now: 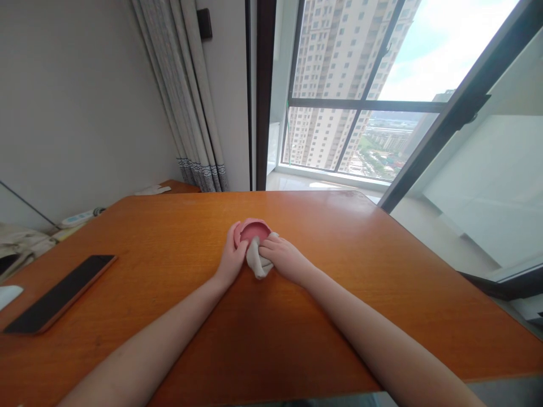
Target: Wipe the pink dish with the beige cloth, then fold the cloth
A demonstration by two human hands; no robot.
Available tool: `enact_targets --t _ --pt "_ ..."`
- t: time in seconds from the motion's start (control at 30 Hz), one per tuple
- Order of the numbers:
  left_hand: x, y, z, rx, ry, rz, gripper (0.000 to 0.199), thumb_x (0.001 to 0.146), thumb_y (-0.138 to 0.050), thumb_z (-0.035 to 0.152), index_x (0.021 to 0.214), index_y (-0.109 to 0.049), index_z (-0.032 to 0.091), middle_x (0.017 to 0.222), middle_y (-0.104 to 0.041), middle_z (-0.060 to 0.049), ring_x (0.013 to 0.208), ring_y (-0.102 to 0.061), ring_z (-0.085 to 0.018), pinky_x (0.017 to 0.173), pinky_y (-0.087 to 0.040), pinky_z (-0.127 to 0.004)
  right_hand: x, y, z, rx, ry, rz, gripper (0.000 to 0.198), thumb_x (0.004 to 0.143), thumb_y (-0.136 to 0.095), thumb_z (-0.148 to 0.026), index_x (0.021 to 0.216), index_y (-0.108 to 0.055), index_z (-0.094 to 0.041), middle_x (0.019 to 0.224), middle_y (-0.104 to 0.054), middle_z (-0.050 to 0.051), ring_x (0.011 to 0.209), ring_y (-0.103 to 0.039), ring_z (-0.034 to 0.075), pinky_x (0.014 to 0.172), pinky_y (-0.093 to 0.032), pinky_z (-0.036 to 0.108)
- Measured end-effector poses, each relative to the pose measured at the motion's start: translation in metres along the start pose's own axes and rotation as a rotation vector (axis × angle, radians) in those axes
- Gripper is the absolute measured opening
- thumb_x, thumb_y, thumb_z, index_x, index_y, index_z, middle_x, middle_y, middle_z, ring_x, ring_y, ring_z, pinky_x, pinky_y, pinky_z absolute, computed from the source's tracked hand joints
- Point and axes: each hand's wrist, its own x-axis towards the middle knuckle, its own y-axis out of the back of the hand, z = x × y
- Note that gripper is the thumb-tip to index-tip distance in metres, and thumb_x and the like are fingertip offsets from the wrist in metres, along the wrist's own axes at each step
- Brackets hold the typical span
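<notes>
Head view, looking down across an orange-brown wooden table.

Left hand cupping the left side of a small pink bowl, fingers curled together around its wall, thumb lying along the rim at the bowl's 9 o'clock. Bowl sitting near table centre, tilted so the opening is facing the camera; whether its base is resting flat on the wood is hard to tell.

Right hand gripping a whitish cloth, fingers bunched and clamped on the wad, pressing it against the bowl's lower rim at about 5 o'clock. Cloth hanging down between the two hands, its lower end touching or just above the tabletop.

Both forearms reaching in from 6 o'clock, meeting at the bowl.

Dark phone lying flat, screen up, at 9 o'clock from the hands, well apart from them, near the table's left edge. White object partly showing at the far left edge of frame, too cropped to identify. Pale remote-like item lying beyond the table at about 10 o'clock, next to the wall.

Grey curtain hanging at 11 o'clock. Window at 1 o'clock, high-rise buildings showing through the glass.
</notes>
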Motion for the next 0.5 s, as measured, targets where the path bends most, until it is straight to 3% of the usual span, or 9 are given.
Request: enact_targets --t 0.2,0.37,0.5 --pt "0.01 0.009 0.01 0.091 -0.123 -0.085 0.049 0.072 -0.05 0.015 0.121 -0.05 0.021 0.13 -0.052 -0.005 0.124 -0.044 -0.021 0.11 -0.027 -0.036 -0.003 0.011 0.002 -0.077 -0.014 -0.051 0.011 0.09 -0.049 -0.02 0.093 -0.059 -0.018 0.093 -0.06 0.006 0.096 -0.047 0.02 0.082 -0.039 0.033" --pt "0.004 0.005 0.01 0.006 0.016 -0.001 0.055 0.074 -0.056 0.023 0.128 -0.043 0.021 0.128 -0.051 -0.007 0.119 -0.048 -0.022 0.103 -0.037 -0.037 -0.001 0.006 -0.003 -0.17 -0.017 -0.015 0.014 0.092 -0.044 -0.019 0.095 -0.058 -0.018 0.093 -0.059 0.008 0.094 -0.047 0.022 0.082 -0.039 0.037" --pt "0.0 0.0 0.004 -0.033 -0.004 0.049 0.06 0.072 -0.061 0.024 0.128 -0.039 0.022 0.135 -0.044 -0.007 0.126 -0.041 -0.021 0.108 -0.03 -0.034 0.002 0.0 -0.006 -0.148 -0.014 0.032 0.015 0.092 -0.043 -0.02 0.093 -0.058 -0.018 0.09 -0.058 0.007 0.09 -0.046 0.021 0.083 -0.039 0.036"
